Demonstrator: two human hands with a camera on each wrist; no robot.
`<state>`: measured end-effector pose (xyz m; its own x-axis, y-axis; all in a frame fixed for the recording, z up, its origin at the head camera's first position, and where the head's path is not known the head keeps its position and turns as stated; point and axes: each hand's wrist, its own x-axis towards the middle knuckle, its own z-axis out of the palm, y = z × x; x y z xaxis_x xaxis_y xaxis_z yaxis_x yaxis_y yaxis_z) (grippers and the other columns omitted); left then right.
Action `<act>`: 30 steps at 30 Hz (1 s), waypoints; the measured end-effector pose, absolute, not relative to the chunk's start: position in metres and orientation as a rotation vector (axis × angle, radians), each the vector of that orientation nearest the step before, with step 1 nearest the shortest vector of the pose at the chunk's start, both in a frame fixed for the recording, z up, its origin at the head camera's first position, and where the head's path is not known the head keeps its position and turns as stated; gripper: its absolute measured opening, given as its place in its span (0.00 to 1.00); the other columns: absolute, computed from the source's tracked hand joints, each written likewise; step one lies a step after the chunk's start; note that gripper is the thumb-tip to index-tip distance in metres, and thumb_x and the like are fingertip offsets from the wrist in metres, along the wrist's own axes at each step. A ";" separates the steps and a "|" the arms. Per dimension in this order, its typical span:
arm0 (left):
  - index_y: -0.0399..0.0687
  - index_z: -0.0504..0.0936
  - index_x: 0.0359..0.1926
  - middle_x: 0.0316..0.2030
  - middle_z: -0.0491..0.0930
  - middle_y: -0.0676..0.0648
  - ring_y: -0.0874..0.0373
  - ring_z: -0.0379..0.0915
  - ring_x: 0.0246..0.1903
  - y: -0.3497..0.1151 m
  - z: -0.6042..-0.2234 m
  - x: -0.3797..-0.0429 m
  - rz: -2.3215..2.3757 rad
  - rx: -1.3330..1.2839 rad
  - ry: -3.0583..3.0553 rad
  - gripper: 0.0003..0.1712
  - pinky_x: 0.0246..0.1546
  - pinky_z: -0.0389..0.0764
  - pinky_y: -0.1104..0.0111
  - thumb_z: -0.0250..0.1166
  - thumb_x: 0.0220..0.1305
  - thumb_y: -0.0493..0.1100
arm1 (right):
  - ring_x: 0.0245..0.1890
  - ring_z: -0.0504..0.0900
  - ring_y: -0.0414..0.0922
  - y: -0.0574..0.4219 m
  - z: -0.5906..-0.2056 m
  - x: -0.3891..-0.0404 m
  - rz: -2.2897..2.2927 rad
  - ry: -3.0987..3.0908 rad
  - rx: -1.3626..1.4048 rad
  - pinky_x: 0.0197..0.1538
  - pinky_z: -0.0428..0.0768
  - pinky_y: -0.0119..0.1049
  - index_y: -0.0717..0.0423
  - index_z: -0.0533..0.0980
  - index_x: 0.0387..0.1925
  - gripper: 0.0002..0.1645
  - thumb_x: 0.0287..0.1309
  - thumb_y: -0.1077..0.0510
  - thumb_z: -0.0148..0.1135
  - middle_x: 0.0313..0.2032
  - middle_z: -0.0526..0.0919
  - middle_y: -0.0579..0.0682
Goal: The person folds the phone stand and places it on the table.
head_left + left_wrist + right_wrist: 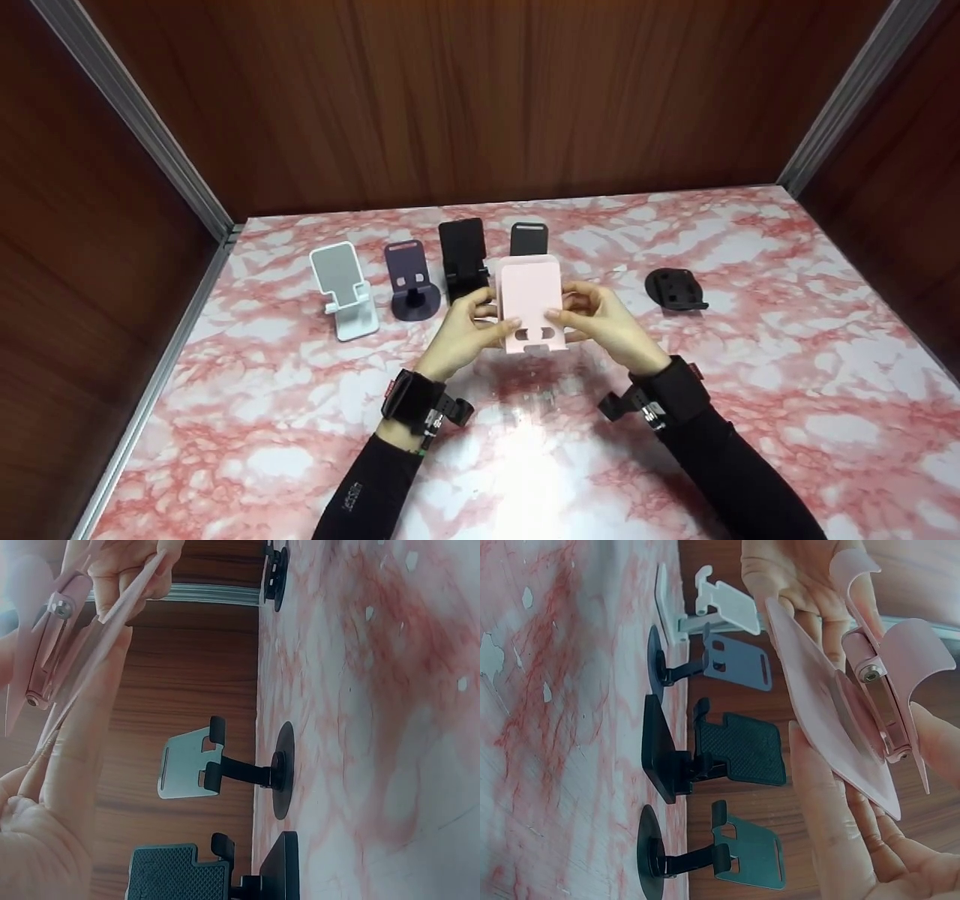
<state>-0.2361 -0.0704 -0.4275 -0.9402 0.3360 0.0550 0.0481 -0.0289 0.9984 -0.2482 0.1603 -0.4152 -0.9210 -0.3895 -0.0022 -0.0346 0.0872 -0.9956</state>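
A pink phone stand [531,292] is held up above the table between both hands, folded nearly flat. My left hand [461,337] grips its left edge, thumb on the front plate and fingers behind. On the opposite edge my right hand [611,330] pinches it the same way, thumb near the cut-outs. The right wrist view shows the pink stand's hinge arm [870,671] with its screws, tucked between the round base and the curved-lipped plate. Behind the hands stand a black phone stand [463,251] and a dark grey-green phone stand [529,238], the latter partly hidden by the pink one.
Farther left on the marbled table [300,420] stand a white phone stand [356,322] and a purple phone stand [407,268]. A folded black phone stand [675,289] lies at the right. Wood-grain panels [480,97] enclose the back and sides.
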 end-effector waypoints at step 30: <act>0.31 0.72 0.56 0.43 0.84 0.34 0.57 0.85 0.33 -0.068 -0.426 -0.234 2.113 0.417 2.044 0.23 0.31 0.88 0.65 0.66 0.62 0.34 | 0.36 0.82 0.40 0.161 -0.413 -0.246 -1.912 2.080 -0.476 0.34 0.87 0.35 0.67 0.71 0.56 0.22 0.64 0.61 0.63 0.37 0.83 0.47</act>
<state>-0.2337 -0.0678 -0.4262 -0.9462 0.3135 0.0804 0.0699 -0.0446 0.9966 -0.2461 0.1610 -0.4133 -0.9078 -0.4190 0.0192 -0.0543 0.0720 -0.9959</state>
